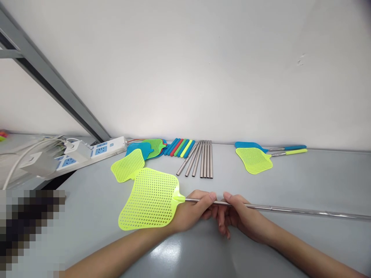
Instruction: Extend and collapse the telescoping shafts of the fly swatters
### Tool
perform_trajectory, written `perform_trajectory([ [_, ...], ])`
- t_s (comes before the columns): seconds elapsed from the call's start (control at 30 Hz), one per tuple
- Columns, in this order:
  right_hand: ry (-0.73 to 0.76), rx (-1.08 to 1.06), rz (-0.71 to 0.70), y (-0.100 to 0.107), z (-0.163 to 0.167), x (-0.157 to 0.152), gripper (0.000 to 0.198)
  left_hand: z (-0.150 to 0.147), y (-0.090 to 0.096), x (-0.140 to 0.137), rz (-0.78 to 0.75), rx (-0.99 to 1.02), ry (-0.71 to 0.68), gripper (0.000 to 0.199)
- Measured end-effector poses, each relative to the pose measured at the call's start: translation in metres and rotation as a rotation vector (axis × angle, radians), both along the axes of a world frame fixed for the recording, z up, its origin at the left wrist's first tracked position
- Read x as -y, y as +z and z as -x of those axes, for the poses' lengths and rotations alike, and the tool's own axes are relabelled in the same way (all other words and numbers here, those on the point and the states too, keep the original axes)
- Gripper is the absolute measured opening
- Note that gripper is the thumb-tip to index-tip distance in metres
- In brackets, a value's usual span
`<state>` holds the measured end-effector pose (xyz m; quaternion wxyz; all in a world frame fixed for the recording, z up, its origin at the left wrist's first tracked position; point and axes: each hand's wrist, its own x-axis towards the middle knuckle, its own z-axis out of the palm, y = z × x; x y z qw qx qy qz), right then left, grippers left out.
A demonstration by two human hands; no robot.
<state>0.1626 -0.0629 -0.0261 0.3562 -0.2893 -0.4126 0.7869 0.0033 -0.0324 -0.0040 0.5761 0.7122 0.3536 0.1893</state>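
Both hands hold one long fly swatter (152,199) with a yellow-green mesh head and a thin telescopic metal rod drawn out to the right edge of the view. My left hand (197,208) pinches the rod close to the head, thumb on top. Just right of it, my right hand (236,212) grips the same rod between thumb and fingers. Behind them lie several loose metal rods (206,160) and a row of coloured handles (179,148). Another yellow-green swatter head (127,166) rests left of the rods, by blue and green heads (155,148).
Two swatters with handles, one blue (251,145) and one yellow-green (255,160), lie at the right by the wall. A white power strip (108,146) with plugs and cables stands at the left, near a grey metal frame (58,69). A white wall backs the grey table (319,181).
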Motion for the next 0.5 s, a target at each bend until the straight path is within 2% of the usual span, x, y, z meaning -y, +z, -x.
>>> perform_trajectory([
  [0.33,-0.007,-0.028,-0.003,0.0032,-0.0004,0.0001,0.054,-0.0014,0.0002,-0.0004,0.059,0.074,0.053,0.043],
  [0.5,-0.015,-0.052,-0.007,0.0025,-0.0004,-0.0014,0.052,-0.0020,-0.0018,-0.0012,0.087,0.121,0.034,0.041],
])
